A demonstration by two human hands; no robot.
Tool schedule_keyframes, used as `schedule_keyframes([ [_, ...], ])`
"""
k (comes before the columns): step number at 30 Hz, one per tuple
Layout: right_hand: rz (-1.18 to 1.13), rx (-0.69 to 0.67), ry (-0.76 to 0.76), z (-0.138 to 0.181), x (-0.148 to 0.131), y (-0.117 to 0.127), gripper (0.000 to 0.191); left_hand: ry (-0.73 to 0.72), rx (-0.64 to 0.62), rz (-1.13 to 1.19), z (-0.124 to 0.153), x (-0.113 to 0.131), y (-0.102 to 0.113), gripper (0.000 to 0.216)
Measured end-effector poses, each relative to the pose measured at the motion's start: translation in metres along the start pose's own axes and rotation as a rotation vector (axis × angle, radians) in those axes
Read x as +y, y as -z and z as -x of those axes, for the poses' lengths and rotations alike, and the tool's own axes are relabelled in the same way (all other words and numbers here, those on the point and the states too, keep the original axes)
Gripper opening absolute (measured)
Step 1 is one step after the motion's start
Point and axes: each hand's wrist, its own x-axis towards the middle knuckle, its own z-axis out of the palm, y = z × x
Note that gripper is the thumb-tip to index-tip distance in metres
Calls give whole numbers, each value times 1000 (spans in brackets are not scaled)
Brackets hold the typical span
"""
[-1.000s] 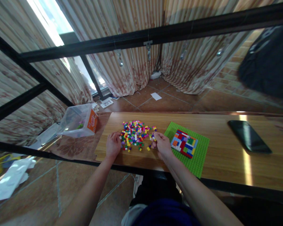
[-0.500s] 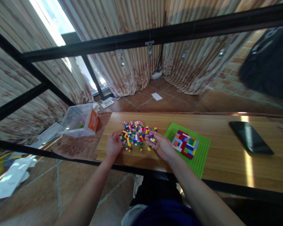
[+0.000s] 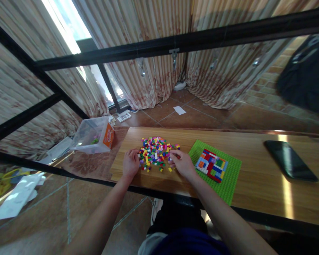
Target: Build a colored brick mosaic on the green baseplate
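A pile of small coloured bricks (image 3: pixel 156 152) lies on the wooden table (image 3: pixel 255 177). My left hand (image 3: pixel 130 164) rests at the pile's left edge, fingers curled loosely on the table. My right hand (image 3: pixel 182 163) is at the pile's right edge, palm down, with its fingertips pinched among the bricks; what they hold is too small to make out. Right of that hand lies a green baseplate (image 3: pixel 230 177) carrying a square patch of red, blue, yellow and orange bricks (image 3: pixel 212 165).
A clear plastic box with an orange label (image 3: pixel 94 135) stands at the table's left end. A black phone (image 3: pixel 289 160) lies at the right. Black frame bars (image 3: pixel 175 40) cross above the table. Papers lie on the tiled floor at the left.
My right hand has turned from palm-up to palm-down and reached back into the right edge of the pile. The left hand has stayed put. The camera has shifted slightly.
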Motion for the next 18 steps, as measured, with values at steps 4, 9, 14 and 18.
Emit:
schedule_keyframes([
  [4,123,-37,39,-3,-2,3,17,8,2,-5,1,0,-1,25],
  [9,629,-53,253,-16,-14,0,23,22,0,-8,1,1,-1,25],
  [14,1096,-125,350,-33,-29,-23,29,29,2,-5,1,1,-1,25],
  [18,1285,-172,320,-37,-30,-37,30,31,10,6,2,2,-1,24],
])
